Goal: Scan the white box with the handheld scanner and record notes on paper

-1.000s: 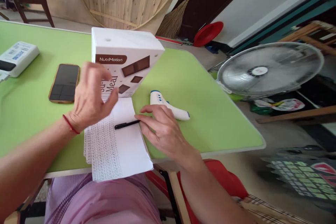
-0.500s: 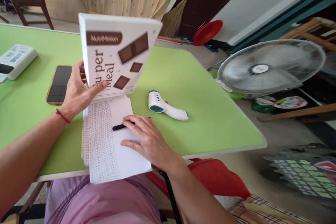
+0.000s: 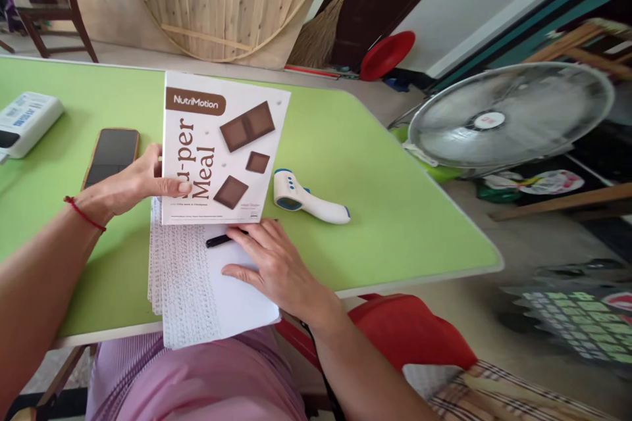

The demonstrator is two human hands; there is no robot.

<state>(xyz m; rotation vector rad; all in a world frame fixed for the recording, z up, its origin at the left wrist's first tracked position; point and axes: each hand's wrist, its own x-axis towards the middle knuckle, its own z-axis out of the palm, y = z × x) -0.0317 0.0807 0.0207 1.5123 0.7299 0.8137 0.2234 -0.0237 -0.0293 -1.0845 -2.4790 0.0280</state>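
Observation:
My left hand (image 3: 141,181) grips a white box (image 3: 232,95) by its left edge, thumb on the front and the other fingers behind. The box has a brown label and pictures of chocolate pieces, and its front faces me above the far part of a stack of handwritten paper sheets (image 3: 192,302). My right hand (image 3: 276,263) lies on the sheets with fingers stretched out and thumb apart. A black pen (image 3: 220,241) lies under its fingers, partly hidden. Just beyond that hand is a white and blue infrared thermometer (image 3: 311,200).
A phone (image 3: 112,154) and a white device (image 3: 32,120) lie on the left of the green table (image 3: 405,230). A fan (image 3: 508,118) stands past the table's right side. A red stool (image 3: 409,329) is at the near right.
The box has come lower and tilted, so its front now faces me more squarely. My left hand moved with it. My right hand stays on the sheets over the pen.

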